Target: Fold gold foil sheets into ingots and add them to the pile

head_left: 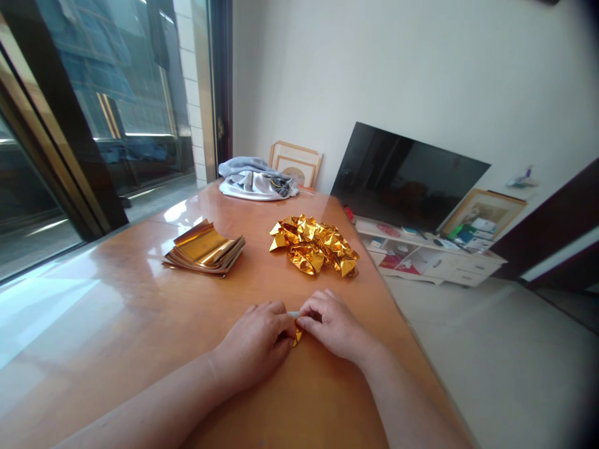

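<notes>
Close together near the front of the table, my left hand [262, 337] and my right hand [332, 321] pinch a small folded piece of gold foil paper [297, 337] between them. Most of that piece is hidden by the fingers; a gold corner and a pale edge show. Beyond my right hand lies a heap of folded gold foil pieces [316, 243], crumpled-looking and shiny. To the left, past my left hand, a stack of gold foil sheets [206, 249] rests with its top sheets curled up.
The glossy wooden table [224, 399] has its right edge close to my right arm. A bundle of grey cloth [257, 178] sits at the far end, with picture frames [297, 162] behind it. A white cabinet [435, 265] and a television [407, 174] stand beyond on the right.
</notes>
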Available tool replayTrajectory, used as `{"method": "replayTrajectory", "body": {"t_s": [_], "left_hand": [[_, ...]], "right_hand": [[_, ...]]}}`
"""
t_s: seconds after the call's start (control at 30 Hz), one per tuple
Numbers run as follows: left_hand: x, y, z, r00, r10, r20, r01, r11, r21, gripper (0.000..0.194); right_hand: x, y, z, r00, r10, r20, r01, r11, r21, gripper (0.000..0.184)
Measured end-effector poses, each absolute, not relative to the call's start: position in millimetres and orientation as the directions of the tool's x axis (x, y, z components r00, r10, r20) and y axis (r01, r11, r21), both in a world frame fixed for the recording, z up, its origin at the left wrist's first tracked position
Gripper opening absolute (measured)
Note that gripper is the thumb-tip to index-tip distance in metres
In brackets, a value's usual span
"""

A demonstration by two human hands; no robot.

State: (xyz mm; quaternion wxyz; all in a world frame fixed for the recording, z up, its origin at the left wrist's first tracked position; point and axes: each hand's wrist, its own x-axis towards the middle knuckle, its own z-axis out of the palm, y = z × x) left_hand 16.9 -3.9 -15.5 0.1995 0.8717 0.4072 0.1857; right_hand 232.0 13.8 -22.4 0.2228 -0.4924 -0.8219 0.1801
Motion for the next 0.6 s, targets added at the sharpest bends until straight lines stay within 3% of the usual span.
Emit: {"method": "replayTrajectory", "body": {"t_s": [0.17,0.6], "left_hand": [[14.7,-3.3,-13.1,0.607,0.781,0.149,0.618,-0.581,0.529,0.019],[10.6,-6.1,-0.3,0.708,0.699,0.1,0.608,-0.676,0.416,0.024]], "right_hand": [[233.2,13.0,-22.6,-0.388,0.903,0.187,0.726,0.424,-0.541,0.01],[234.1,12.4,-26.0,-0.354,0.913,0.2,0.73,0.404,-0.551,0.011]]}}
